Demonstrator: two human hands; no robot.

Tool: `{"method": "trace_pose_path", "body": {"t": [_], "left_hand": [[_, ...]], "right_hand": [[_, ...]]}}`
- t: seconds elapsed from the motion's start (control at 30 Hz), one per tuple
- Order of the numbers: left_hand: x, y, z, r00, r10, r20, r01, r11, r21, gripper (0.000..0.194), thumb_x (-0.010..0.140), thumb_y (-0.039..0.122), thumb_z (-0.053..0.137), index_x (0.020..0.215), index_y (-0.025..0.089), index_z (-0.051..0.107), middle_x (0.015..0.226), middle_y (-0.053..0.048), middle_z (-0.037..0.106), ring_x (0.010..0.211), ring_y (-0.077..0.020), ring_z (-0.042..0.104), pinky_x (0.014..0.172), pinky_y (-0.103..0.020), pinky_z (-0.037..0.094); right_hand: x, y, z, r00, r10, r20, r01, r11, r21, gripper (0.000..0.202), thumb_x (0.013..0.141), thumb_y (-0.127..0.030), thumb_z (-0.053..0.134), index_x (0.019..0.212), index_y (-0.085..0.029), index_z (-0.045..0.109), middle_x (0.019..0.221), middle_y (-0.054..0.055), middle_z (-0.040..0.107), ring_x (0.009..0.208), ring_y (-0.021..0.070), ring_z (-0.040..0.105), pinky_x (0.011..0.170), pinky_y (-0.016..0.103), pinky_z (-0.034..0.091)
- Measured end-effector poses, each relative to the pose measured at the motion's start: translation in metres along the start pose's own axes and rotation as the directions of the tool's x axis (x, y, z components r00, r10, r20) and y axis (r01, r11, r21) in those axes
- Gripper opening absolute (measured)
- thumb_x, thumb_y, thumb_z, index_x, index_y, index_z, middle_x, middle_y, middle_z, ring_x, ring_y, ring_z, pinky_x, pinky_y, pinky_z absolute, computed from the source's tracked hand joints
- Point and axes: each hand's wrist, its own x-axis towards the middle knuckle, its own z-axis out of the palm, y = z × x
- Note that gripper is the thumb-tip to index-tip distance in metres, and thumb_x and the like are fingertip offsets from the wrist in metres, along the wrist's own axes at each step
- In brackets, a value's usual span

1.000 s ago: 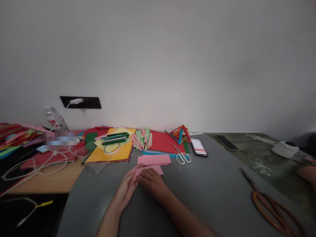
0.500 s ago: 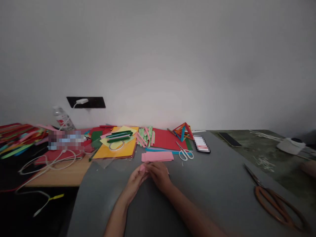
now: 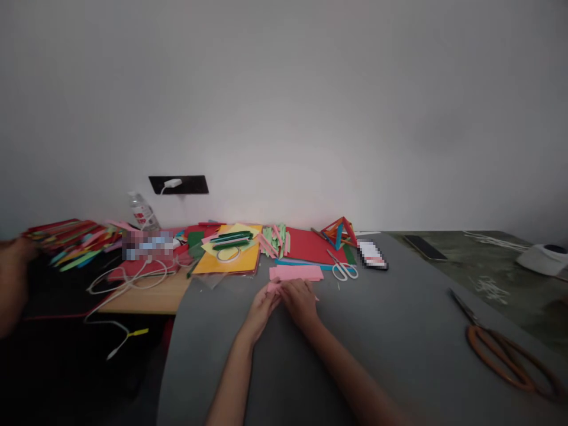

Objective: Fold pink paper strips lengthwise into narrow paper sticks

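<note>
My left hand [image 3: 261, 304] and my right hand [image 3: 300, 300] are close together above the grey table, both closed on one small piece of pink paper [image 3: 274, 286]. Most of that paper is hidden by my fingers; a pale tip shows past the right hand. Just beyond them lies a flat stack of pink paper strips [image 3: 299, 272]. White-handled scissors [image 3: 344, 270] rest to the right of the stack, partly open. Behind are a red paper sheet [image 3: 306, 245] and a bundle of green and pink strips [image 3: 276, 240].
Large brown-handled scissors [image 3: 501, 349] lie at the right. A phone [image 3: 371, 254] and a coloured paper frame [image 3: 339, 232] stand further back. Yellow sheets [image 3: 248, 260], a bottle [image 3: 143, 211] and a white cable [image 3: 128, 284] are on the left. Another person's hand [image 3: 13, 284] is at the left edge.
The view has swung left, so everything sits further right. Another person's hand has come into view at the left edge. Both my hands keep hold of the pink paper.
</note>
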Motion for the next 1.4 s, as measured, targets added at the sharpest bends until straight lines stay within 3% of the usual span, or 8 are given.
{"method": "trace_pose_path", "body": {"t": [0.17, 0.3, 0.43, 0.67, 1.27, 1.4], "left_hand": [[0.000, 0.000, 0.001, 1.000, 0.001, 0.028, 0.000, 1.000, -0.014, 0.041, 0.071, 0.035, 0.057, 0.108, 0.018, 0.054, 0.111, -0.010, 0.056, 0.106, -0.0219, 0.049, 0.094, -0.038, 0.031], [-0.001, 0.000, 0.003, 1.000, 0.012, 0.027, -0.012, 1.000, 0.004, 0.039, 0.069, 0.037, 0.059, 0.101, 0.016, 0.057, 0.107, -0.009, 0.058, 0.105, -0.0217, 0.049, 0.094, -0.037, 0.031], [-0.001, -0.001, 0.004, 0.997, 0.016, 0.075, -0.019, 0.999, 0.041, 0.031, 0.071, 0.038, 0.056, 0.091, 0.014, 0.059, 0.104, -0.010, 0.059, 0.104, -0.0218, 0.049, 0.094, -0.037, 0.031], [0.000, -0.004, 0.001, 0.998, 0.026, 0.065, -0.031, 0.997, 0.070, 0.024, 0.072, 0.037, 0.055, 0.079, 0.014, 0.059, 0.095, -0.008, 0.062, 0.101, -0.0206, 0.051, 0.094, -0.037, 0.031], [-0.002, -0.001, 0.004, 0.999, -0.003, 0.053, 0.001, 0.999, 0.044, 0.032, 0.070, 0.041, 0.055, 0.086, 0.015, 0.061, 0.104, -0.010, 0.060, 0.105, -0.0226, 0.050, 0.095, -0.037, 0.030], [0.001, -0.005, 0.001, 1.000, 0.017, -0.013, -0.017, 1.000, 0.013, 0.035, 0.071, 0.042, 0.054, 0.093, 0.015, 0.060, 0.104, -0.011, 0.060, 0.105, -0.0239, 0.049, 0.094, -0.040, 0.030]], "right_hand": [[-0.002, -0.013, 0.003, 0.989, 0.125, -0.082, -0.129, 0.990, -0.052, 0.024, 0.086, -0.031, 0.038, 0.075, -0.019, 0.056, 0.069, 0.002, 0.058, 0.074, 0.0164, 0.048, 0.073, 0.031, 0.024], [-0.002, -0.013, 0.005, 0.993, 0.099, -0.062, -0.107, 0.983, -0.146, 0.023, 0.085, -0.029, 0.039, 0.074, -0.019, 0.057, 0.068, 0.004, 0.057, 0.076, 0.0189, 0.046, 0.075, 0.033, 0.023], [-0.003, -0.010, 0.005, 0.998, 0.052, -0.029, -0.056, 0.984, -0.168, 0.018, 0.085, -0.026, 0.041, 0.082, -0.021, 0.057, 0.072, 0.004, 0.057, 0.077, 0.0197, 0.045, 0.075, 0.034, 0.023], [-0.002, -0.009, 0.008, 0.998, 0.038, -0.046, -0.045, 0.984, -0.173, 0.020, 0.085, -0.025, 0.040, 0.079, -0.020, 0.058, 0.071, 0.004, 0.056, 0.076, 0.0198, 0.043, 0.074, 0.034, 0.023], [0.000, -0.011, 0.007, 0.993, 0.081, -0.081, -0.091, 0.986, -0.136, 0.027, 0.086, -0.030, 0.035, 0.074, -0.019, 0.057, 0.066, 0.004, 0.057, 0.074, 0.0188, 0.046, 0.073, 0.032, 0.025], [-0.004, -0.013, 0.000, 0.985, 0.080, -0.154, -0.091, 0.994, -0.064, 0.022, 0.085, -0.029, 0.039, 0.075, -0.019, 0.057, 0.071, 0.004, 0.059, 0.077, 0.0181, 0.049, 0.075, 0.033, 0.027]]}}
